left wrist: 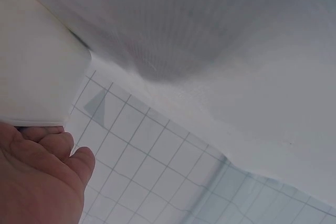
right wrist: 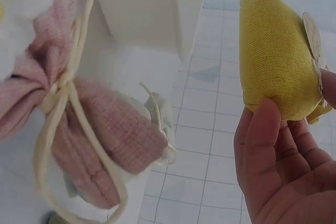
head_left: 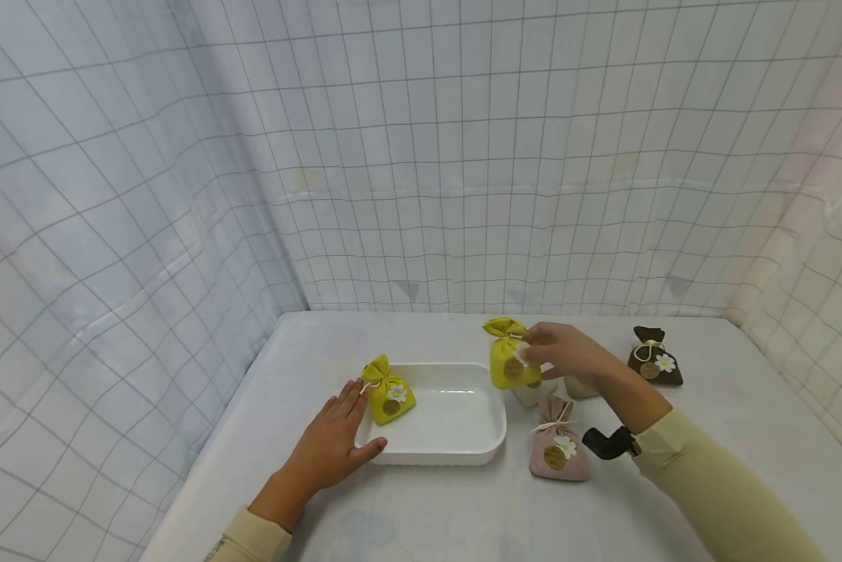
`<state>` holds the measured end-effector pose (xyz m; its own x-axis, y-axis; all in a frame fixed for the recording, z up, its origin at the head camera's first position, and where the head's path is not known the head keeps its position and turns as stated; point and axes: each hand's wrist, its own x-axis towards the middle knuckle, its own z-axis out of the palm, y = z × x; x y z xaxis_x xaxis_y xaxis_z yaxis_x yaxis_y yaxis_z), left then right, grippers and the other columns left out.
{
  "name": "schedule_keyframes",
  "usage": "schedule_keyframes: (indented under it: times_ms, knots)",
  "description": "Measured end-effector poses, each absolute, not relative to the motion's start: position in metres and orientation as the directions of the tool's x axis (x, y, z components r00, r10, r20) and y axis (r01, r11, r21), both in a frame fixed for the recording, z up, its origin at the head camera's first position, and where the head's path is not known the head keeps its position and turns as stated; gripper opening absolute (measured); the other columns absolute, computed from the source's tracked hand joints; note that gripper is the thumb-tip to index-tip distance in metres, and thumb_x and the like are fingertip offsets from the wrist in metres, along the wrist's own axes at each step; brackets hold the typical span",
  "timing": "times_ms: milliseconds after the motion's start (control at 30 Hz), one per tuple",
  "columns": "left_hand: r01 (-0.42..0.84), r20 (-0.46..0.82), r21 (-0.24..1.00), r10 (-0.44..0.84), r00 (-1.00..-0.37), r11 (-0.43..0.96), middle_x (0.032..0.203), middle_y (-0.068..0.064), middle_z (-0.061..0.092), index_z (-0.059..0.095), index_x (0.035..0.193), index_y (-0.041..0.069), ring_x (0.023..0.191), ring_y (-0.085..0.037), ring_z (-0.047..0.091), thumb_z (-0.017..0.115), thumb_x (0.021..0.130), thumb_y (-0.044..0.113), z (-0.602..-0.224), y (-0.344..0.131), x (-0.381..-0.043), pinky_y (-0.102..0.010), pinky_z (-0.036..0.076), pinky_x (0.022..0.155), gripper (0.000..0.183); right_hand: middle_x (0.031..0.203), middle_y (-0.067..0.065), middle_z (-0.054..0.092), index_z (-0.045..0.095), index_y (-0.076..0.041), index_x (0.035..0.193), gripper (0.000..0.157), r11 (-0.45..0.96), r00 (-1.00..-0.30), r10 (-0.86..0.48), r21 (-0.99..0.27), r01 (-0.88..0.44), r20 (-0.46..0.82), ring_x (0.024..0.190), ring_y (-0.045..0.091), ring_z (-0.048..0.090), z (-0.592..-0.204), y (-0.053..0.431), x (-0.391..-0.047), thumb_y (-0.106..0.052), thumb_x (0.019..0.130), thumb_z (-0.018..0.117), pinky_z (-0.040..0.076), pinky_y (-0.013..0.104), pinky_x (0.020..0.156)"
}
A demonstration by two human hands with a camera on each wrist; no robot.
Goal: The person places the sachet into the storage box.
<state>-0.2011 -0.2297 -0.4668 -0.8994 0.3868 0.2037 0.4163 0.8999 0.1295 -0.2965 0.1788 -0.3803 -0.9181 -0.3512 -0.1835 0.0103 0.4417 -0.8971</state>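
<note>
My right hand (head_left: 564,351) holds a small yellow drawstring pouch (head_left: 512,367) with a white flower and a round brown tag, raised above the table near the tray's right end. In the right wrist view, thumb and fingers pinch the lower part of this yellow pouch (right wrist: 278,56). My left hand (head_left: 332,441) rests at the left end of a white tray (head_left: 435,457), fingers extended along its rim and thumb spread at the front corner. Another yellow pouch (head_left: 391,396) lies inside the tray at its left side, beside the left fingertips. In the left wrist view, fingers (left wrist: 55,142) touch the tray's edge.
A pink pouch (head_left: 559,449) with a cream cord lies right of the tray. Pale pouches (head_left: 527,393) lie behind it, partly covered by the right hand and the raised pouch. A dark brown pouch (head_left: 655,361) lies farther right. Grid-patterned cloth (head_left: 463,195) hangs around the white table.
</note>
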Motion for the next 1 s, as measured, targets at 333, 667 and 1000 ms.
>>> schedule_keyframes:
  times_ms: [333, 667, 1000]
  knots:
    - [0.41, 0.198, 0.13, 0.382, -0.903, 0.903, 0.161, -0.016, 0.024, 0.033, 0.153, -0.002, 0.149, -0.031, 0.02, 0.055, 0.094, 0.061, -0.467, -0.23, -0.201, -0.053, 0.025, 0.116, 0.089, 0.126, 0.014, 0.058, 0.055, -0.003, 0.128, 0.041, 0.44, -0.911, -0.366, -0.898, 0.012, -0.192, 0.112, 0.029, 0.059, -0.377, 0.152, -0.306, -0.024, 0.095, 0.067, 0.057, 0.044, 0.085]
    - [0.42, 0.22, 0.127, 0.387, -0.895, 0.899, 0.16, -0.017, 0.027, 0.035, 0.152, -0.003, 0.148, -0.033, 0.023, 0.058, 0.093, 0.058, -0.467, -0.23, -0.201, -0.053, 0.026, 0.115, 0.087, 0.113, 0.01, 0.063, 0.059, -0.006, 0.118, 0.035, 0.434, -0.902, -0.383, -0.901, 0.015, -0.2, 0.101, 0.024, 0.063, -0.378, 0.126, -0.315, -0.023, 0.091, 0.072, 0.059, 0.038, 0.078]
    - [0.416, 0.2, 0.13, 0.387, -0.9, 0.9, 0.161, -0.016, 0.025, 0.033, 0.153, -0.002, 0.149, -0.032, 0.021, 0.057, 0.093, 0.06, -0.467, -0.23, -0.203, -0.051, 0.026, 0.116, 0.089, 0.109, 0.008, 0.064, 0.06, -0.007, 0.115, 0.032, 0.413, -0.882, -0.426, -0.911, 0.011, -0.203, 0.093, 0.022, 0.062, -0.384, 0.1, -0.326, -0.02, 0.09, 0.073, 0.058, 0.036, 0.073]
